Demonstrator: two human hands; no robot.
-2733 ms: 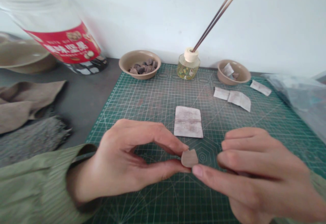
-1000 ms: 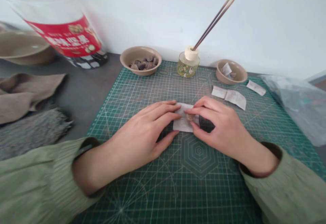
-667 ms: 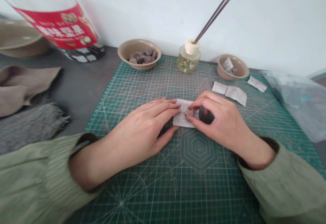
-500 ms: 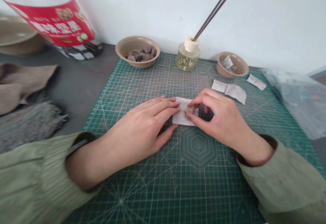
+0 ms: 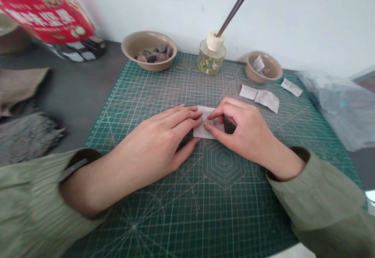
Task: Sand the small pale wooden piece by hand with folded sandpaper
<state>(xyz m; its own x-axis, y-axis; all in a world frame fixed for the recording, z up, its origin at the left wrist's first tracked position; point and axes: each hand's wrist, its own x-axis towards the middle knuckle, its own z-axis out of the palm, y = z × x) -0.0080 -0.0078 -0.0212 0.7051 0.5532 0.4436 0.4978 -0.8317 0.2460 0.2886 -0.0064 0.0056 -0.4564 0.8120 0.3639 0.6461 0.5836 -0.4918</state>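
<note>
A small whitish paper piece (image 5: pixel 215 132) lies flat on the green cutting mat (image 5: pixel 175 234). My left hand (image 5: pixel 164 137) rests over its left edge, fingers stretched out and fingertips on the paper. Above the paper's middle, my right hand (image 5: pixel 243 127) has thumb and index finger brought close in a pinch. Whatever is between those fingertips is too small and hidden to make out. Beyond my right hand lie two joined or touching pale paper pieces (image 5: pixel 267 99), with another strip (image 5: pixel 291 87) farther right.
A brown bowl of dark lumps (image 5: pixel 149 51), a glass reed diffuser (image 5: pixel 211 56) and a smaller bowl with paper bits (image 5: pixel 263 67) line the back. Clear plastic (image 5: pixel 345 109) lies right. Left are a red-labelled container (image 5: pixel 55 15) and grey-brown cloths (image 5: pixel 27 138).
The view has shifted slightly. My right fingertips have moved left across the paper, toward my left hand, and the small brownish clump under them is now mostly hidden.
</note>
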